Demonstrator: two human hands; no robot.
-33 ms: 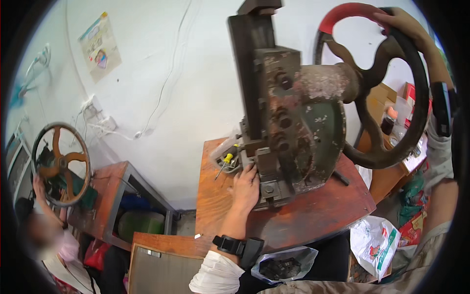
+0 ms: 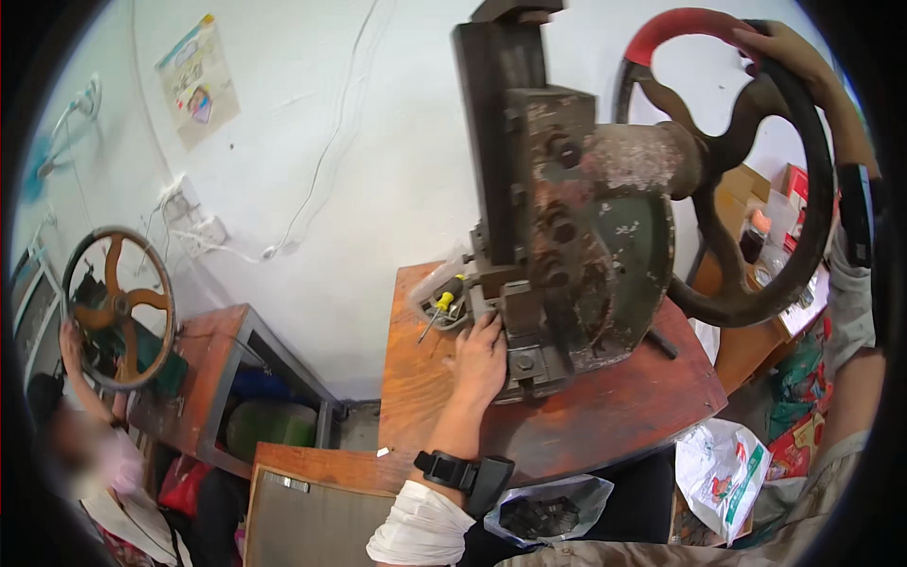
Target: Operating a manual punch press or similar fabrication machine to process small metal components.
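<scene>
A heavy, worn hand press (image 2: 631,255) with flaking green paint stands on a reddish wooden table (image 2: 586,425). My left hand (image 2: 480,364) is at its foot, fingers bent together against the metal die block (image 2: 518,312). Whatever sits between those fingertips is too small or hidden to make out. High on the right, my right hand (image 2: 792,55) is closed around the rim of the big dark handwheel (image 2: 820,180), just beside its red-wrapped part. Behind my left fingers lies a tray (image 2: 430,291) with a yellow-handled screwdriver (image 2: 444,300).
Below the table edge, a clear plastic bag (image 2: 593,501) holds dark metal pieces. A white plastic bag (image 2: 718,472) and a box-laden shelf (image 2: 746,321) are at the right. On the left, a person (image 2: 90,444) grips another handwheel (image 2: 170,312) by a second table (image 2: 203,359).
The whole picture has shifted a little, with the press slightly further right. Both my hands keep their places on the die block and the wheel rim.
</scene>
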